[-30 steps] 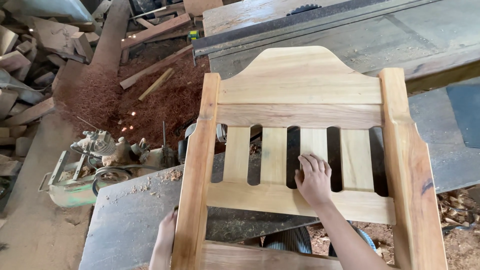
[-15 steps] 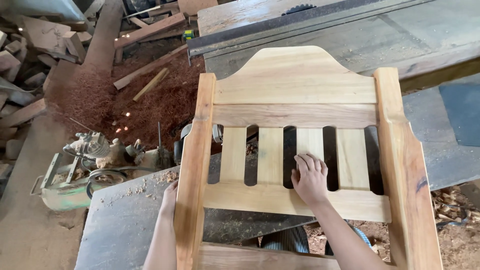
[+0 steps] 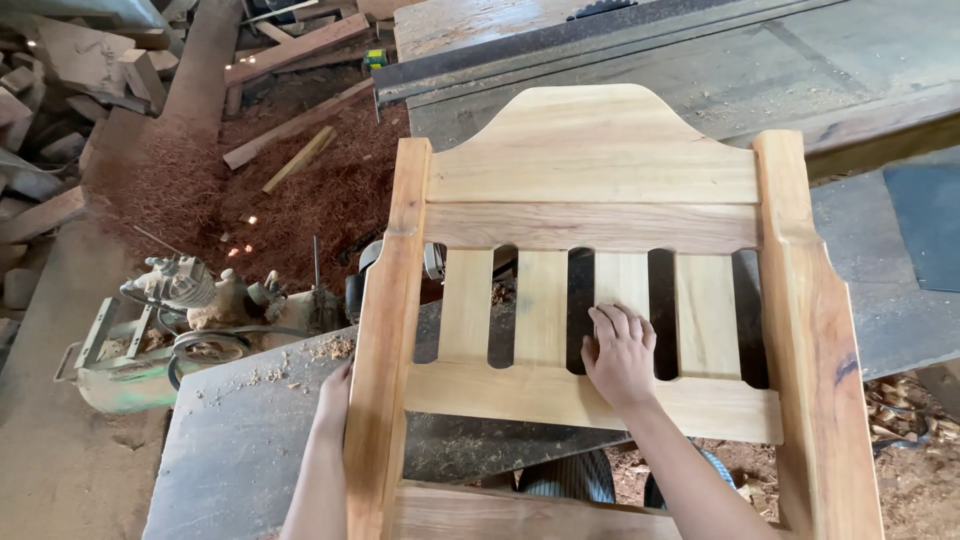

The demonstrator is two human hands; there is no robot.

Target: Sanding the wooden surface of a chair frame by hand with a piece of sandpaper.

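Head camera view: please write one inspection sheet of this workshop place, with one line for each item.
Surface: grey workbench, dusty, with wood chips near its left part.
Job's things: wooden chair back frame with a curved top rail and four vertical slats, lying over the bench.
Clutter: wood offcuts and red sawdust on the floor; wood shavings at right.
Grippers: left hand rests on the outer side of the frame's left post; right hand lies flat on the third slat and the lower rail.
Cables: dark belt or hose loop at the machine; cannot tell which.
Surroundings: dusty green motor machine on the floor; saw table behind.
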